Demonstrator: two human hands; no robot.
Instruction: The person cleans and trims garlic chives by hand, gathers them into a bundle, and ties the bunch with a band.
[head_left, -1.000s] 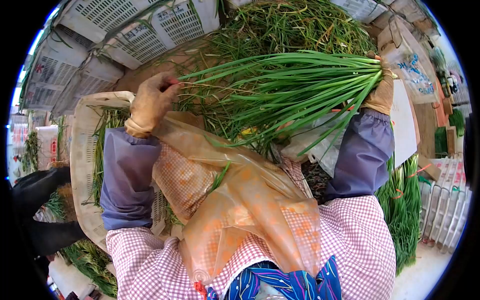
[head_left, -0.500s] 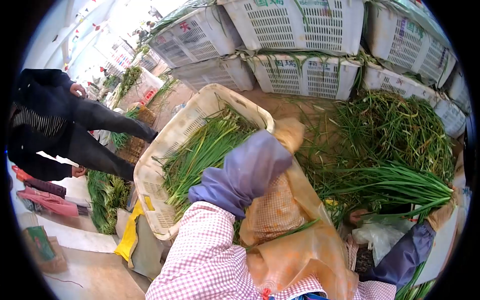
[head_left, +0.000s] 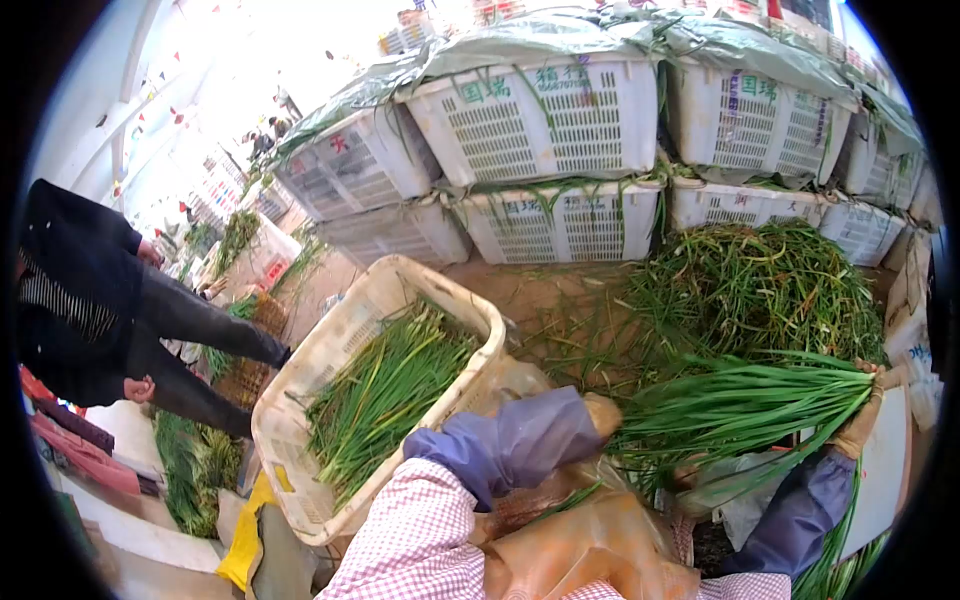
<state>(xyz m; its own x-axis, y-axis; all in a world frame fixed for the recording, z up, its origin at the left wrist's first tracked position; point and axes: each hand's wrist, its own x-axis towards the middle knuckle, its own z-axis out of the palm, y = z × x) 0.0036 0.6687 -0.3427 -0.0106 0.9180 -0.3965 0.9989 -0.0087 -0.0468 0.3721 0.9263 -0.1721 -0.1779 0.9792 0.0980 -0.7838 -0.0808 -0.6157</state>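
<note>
My right hand point(head_left: 858, 420), in a tan glove, grips a bunch of long green chives point(head_left: 740, 405) by the stem ends at the right. Their leaves fan out leftward across my front. Close to the leaf tips is my gloved left hand point(head_left: 602, 414); its fingers are mostly hidden, so I cannot tell whether they are open or closed. Purple sleeve covers run up both forearms. Left of my left arm, a tilted cream plastic crate point(head_left: 492, 322) holds more chives point(head_left: 390, 390) laid lengthwise. An orange translucent apron point(head_left: 590, 545) covers my lap.
Stacked white slatted crates point(head_left: 540, 115) line the back. A heap of loose chives point(head_left: 760, 290) lies on the ground before them. A person in dark clothes point(head_left: 170, 300) stands at the left. A clear plastic bag point(head_left: 752, 512) sits below the held bunch.
My left hand has moved from the crate's edge rightward to the leaf tips. The held bunch has swung up and spread leftward in my right hand. The view has tilted up.
</note>
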